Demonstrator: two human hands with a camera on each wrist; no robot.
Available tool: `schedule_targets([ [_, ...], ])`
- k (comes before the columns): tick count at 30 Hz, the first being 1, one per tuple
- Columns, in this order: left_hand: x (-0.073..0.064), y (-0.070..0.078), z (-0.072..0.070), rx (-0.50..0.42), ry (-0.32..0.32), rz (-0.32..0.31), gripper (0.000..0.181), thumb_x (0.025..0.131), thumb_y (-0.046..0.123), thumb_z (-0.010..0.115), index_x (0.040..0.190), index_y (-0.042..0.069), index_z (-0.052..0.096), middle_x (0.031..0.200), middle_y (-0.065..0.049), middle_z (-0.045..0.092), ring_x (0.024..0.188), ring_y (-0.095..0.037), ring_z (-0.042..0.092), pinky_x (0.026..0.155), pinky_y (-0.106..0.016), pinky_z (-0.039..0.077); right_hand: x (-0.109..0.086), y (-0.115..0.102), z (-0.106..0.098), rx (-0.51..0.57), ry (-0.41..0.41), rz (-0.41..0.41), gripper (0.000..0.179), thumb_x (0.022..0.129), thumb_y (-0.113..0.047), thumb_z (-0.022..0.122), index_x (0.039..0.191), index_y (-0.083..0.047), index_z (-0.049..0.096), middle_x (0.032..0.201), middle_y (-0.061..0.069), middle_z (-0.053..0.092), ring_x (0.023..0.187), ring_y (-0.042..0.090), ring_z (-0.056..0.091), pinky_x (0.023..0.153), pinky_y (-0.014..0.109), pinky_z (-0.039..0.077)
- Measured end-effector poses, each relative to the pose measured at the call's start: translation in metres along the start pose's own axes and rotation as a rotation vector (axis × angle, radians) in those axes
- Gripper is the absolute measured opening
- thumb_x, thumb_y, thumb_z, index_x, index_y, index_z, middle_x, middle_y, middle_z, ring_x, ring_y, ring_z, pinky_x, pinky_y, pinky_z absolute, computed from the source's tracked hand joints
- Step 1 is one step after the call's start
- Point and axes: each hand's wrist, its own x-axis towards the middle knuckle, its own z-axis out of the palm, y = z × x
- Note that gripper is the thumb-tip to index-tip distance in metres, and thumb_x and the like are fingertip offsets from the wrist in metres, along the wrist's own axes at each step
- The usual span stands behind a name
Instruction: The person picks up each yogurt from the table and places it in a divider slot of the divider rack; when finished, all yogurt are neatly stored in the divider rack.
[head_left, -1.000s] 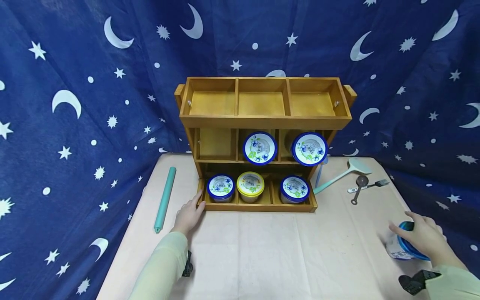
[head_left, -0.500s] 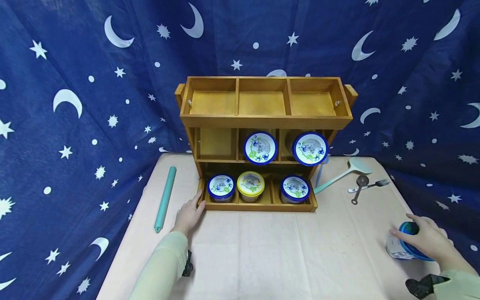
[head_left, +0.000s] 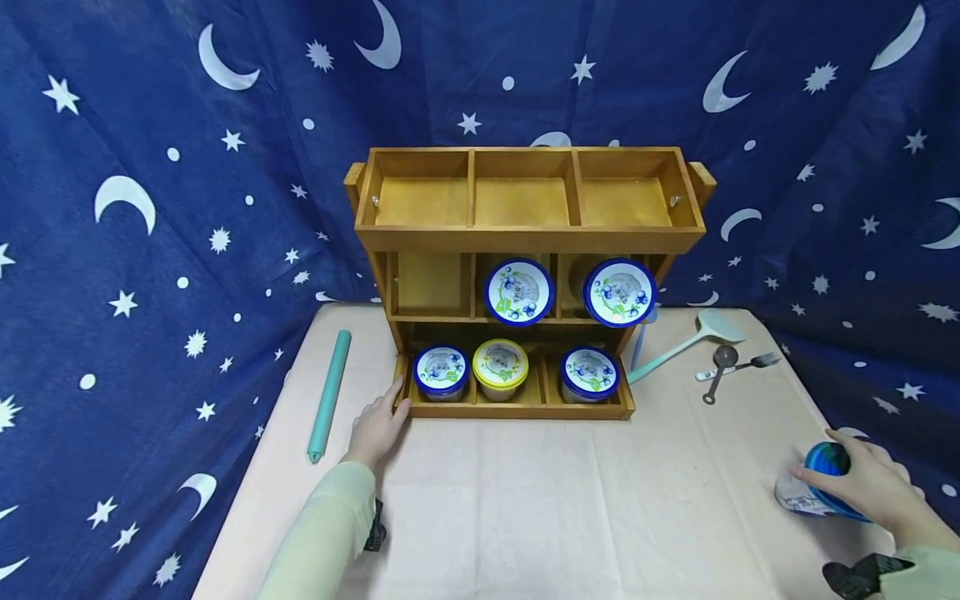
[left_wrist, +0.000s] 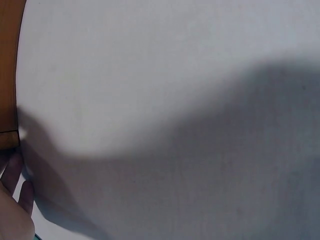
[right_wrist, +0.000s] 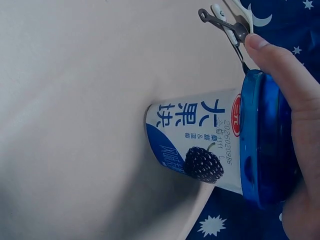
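A three-tier wooden shelf (head_left: 529, 242) stands at the back of the table. My left hand (head_left: 375, 432) touches its lower left corner, fingers fairly straight; in the left wrist view only some fingers (left_wrist: 14, 172) show beside the wood. At the table's right edge, my right hand (head_left: 873, 487) holds a yogurt cup (right_wrist: 195, 142) by its blue lid (right_wrist: 267, 140), with the thumb along the rim and the other fingers mostly hidden. The cup is white and blue with a berry picture. Whether its base touches the table cannot be told.
Blue-lidded cups (head_left: 519, 292) and a yellow-lidded cup (head_left: 501, 367) stand in the shelf's middle and bottom compartments. A teal roll (head_left: 328, 396) lies left. A pale green turner (head_left: 693, 337), a dark measuring spoon (head_left: 722, 371) and a fork (head_left: 750, 365) lie right.
My right hand and the cup have shifted slightly to the right, and more of the blue lid shows. The left hand stays at the shelf's corner. The head view tilts slightly.
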Motion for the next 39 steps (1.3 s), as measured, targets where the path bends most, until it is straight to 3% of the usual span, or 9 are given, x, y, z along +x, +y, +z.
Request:
schedule_targets([
  [8,0.0,0.001,0.0,0.013,0.003,-0.005,0.057,0.099,0.048,0.033,0.15,0.027,0.022,0.139,-0.015,0.045,0.115,-0.036,0.047,0.089,-0.055,0.036,0.003,0.0,0.0,0.001,-0.007,-0.012,0.109,0.078,-0.062,0.061,0.14,0.012,0.01,0.122,0.048,0.015,0.103,0.07,0.017,0.076,0.082,0.023],
  [13,-0.001,0.0,-0.002,0.023,0.008,0.002,0.057,0.099,0.048,0.033,0.15,0.027,0.022,0.137,-0.015,0.047,0.112,-0.036,0.048,0.088,-0.054,0.037,0.003,-0.004,-0.002,0.011,-0.009,-0.064,0.108,0.08,-0.058,0.063,0.14,0.014,0.008,0.123,0.05,0.012,0.105,0.07,0.017,0.079,0.08,0.027],
  [19,0.001,-0.002,-0.003,0.015,0.022,0.011,0.057,0.098,0.049,0.034,0.15,0.028,0.023,0.136,-0.014,0.048,0.113,-0.035,0.048,0.088,-0.054,0.038,0.005,-0.007,-0.006,-0.007,-0.061,-0.116,0.109,0.082,-0.056,0.063,0.137,0.018,0.006,0.12,0.052,0.013,0.104,0.068,0.022,0.076,0.076,0.033],
  [25,0.002,-0.005,0.001,0.011,0.02,0.025,0.057,0.098,0.049,0.034,0.15,0.028,0.023,0.137,-0.015,0.047,0.112,-0.035,0.048,0.087,-0.054,0.038,0.004,-0.006,-0.008,-0.063,-0.076,-0.109,0.11,0.078,-0.059,0.064,0.138,0.016,0.009,0.116,0.049,0.019,0.097,0.072,0.024,0.072,0.082,0.028],
  [39,0.001,0.0,0.001,0.015,0.006,-0.003,0.057,0.099,0.049,0.033,0.15,0.028,0.022,0.137,-0.015,0.046,0.113,-0.036,0.047,0.089,-0.055,0.036,0.003,-0.001,-0.012,-0.046,-0.153,-0.154,0.11,0.079,-0.054,0.067,0.137,0.016,0.005,0.112,0.05,0.017,0.095,0.071,0.025,0.073,0.076,0.034],
])
